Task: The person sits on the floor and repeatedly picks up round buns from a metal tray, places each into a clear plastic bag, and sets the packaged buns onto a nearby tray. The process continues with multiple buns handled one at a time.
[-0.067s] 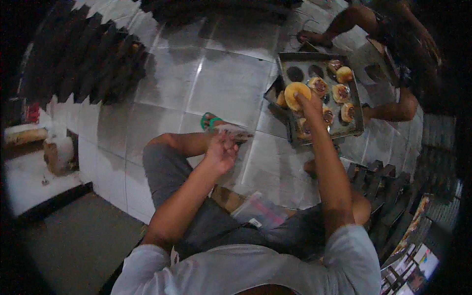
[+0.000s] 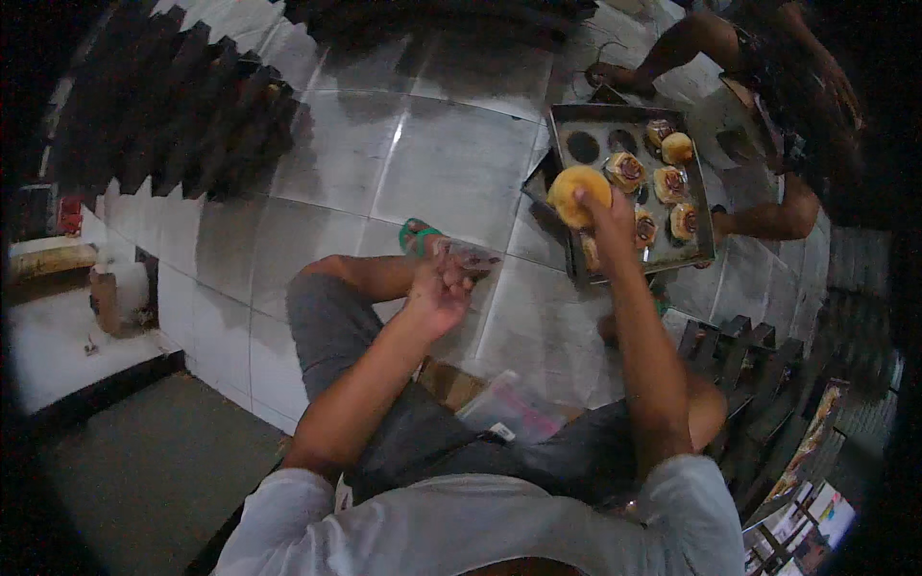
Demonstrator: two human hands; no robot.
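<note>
My right hand (image 2: 613,221) is closed round a round yellow bun (image 2: 574,195) and holds it above the near left side of a square metal baking tray (image 2: 709,197). In the tray sit several buns with brown swirled tops (image 2: 626,171); a plain golden bun (image 2: 676,148) lies at its far right, and two dark round spots show at its far left. To the left, in front of my knee, my left hand (image 2: 441,296) has its fingers curled round a thin clear plastic bag (image 2: 471,255). The bag extends past the fingertips.
A second person's legs (image 2: 768,216) are beside the tray on the right. Clear plastic packaging (image 2: 514,408) and brown cardboard (image 2: 451,384) lie between my legs. Dark stacked trays (image 2: 744,360) stand at right; a dark ridged stack (image 2: 173,115) stands far left.
My right hand has brought the bun slightly left and nearer to me, toward the tray's edge. My left hand stays about where it was with the bag. The view has shifted slightly.
</note>
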